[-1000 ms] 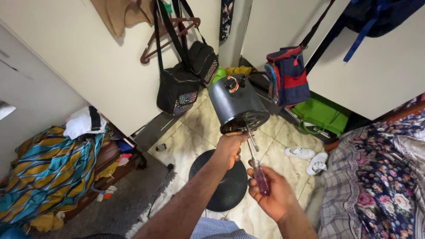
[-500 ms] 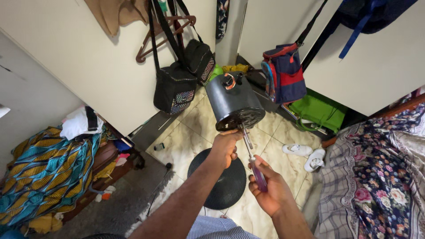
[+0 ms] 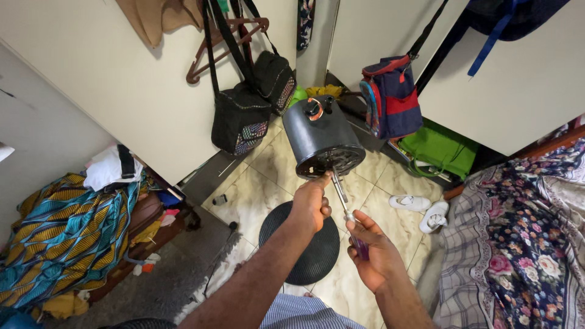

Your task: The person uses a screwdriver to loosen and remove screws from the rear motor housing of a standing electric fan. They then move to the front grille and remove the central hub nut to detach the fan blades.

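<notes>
Hands up front over tiled floor (image 3: 268, 176): left hand (image 3: 311, 204) clenched on lower rim of dark grey cylindrical metal motor housing (image 3: 320, 137), held up above round black stool (image 3: 301, 247). Right hand (image 3: 372, 253) grips purple-handled screwdriver (image 3: 348, 219), shaft angled up, tip at housing's open underside. Black shoulder bag (image 3: 241, 119) hangs on wall behind.

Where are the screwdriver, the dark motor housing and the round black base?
screwdriver (image 3: 339, 194), head view, on its metal shaft.
dark motor housing (image 3: 317, 137), head view, on its side wall.
round black base (image 3: 317, 256), head view, on its top.
</notes>
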